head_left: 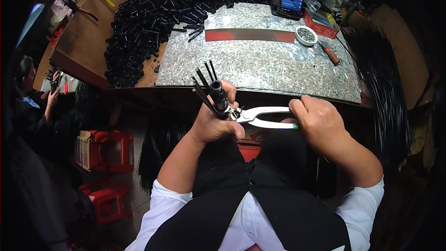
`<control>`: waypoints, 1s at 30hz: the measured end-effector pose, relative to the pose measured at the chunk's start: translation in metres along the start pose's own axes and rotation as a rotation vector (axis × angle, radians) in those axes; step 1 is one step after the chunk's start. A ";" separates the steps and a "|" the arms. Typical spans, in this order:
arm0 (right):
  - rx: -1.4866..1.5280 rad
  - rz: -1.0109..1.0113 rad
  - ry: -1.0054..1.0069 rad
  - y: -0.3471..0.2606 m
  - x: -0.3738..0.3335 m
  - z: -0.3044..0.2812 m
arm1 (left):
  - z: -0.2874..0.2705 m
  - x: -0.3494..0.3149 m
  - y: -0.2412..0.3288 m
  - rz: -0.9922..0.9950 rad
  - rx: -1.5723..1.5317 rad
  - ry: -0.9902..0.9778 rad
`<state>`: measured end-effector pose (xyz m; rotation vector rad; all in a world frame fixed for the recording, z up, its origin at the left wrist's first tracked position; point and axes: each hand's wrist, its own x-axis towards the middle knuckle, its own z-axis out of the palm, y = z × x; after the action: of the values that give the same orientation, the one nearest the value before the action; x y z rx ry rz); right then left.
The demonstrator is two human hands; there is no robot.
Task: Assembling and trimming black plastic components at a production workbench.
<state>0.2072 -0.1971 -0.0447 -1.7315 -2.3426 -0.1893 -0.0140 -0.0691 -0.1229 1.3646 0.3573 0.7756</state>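
Closest to me, my left hand [213, 123] is clenched around a black tube bundle [212, 92], held near the bench [260, 65] edge. My right hand [320, 121] grips pliers [260, 116] whose tip meets the bundle's collar. I judge crimping underway; next needs a firm, steady squeeze.

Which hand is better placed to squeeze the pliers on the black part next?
Right. The right hand is wrapped around the handles of the metal pliers, whose jaws meet the black cylindrical part. The left hand is occupied gripping that part and its thin black rods.
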 end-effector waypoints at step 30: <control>0.666 0.266 0.009 0.012 -0.010 0.019 | 0.000 0.007 0.019 0.203 -0.192 -0.016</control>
<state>0.2197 -0.1984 -0.0655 -1.6374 -1.8261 0.5595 -0.0143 -0.0641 -0.1030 1.2365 0.1287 0.9412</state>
